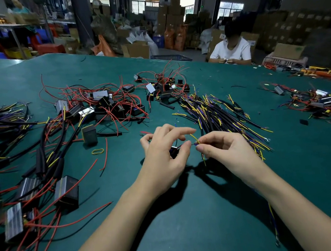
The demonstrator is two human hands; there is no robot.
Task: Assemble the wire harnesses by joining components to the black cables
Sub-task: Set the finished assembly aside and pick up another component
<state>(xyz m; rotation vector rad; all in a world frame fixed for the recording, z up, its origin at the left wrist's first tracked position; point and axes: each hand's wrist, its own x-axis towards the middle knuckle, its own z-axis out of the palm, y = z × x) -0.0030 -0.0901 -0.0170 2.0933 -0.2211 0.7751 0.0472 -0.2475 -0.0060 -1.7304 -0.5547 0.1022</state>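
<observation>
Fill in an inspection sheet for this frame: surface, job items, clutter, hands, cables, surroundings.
Surface: green table.
Job items: small black component in left hand; yellow wire pinched by right hand.
Clutter: yellow rubber band; loose red wire.
Hands: both gripping, close together.
Cables: black cable bundle behind right hand; red-wired modules far left.
Surroundings: seated person in white shirt; stacked cardboard boxes.
</observation>
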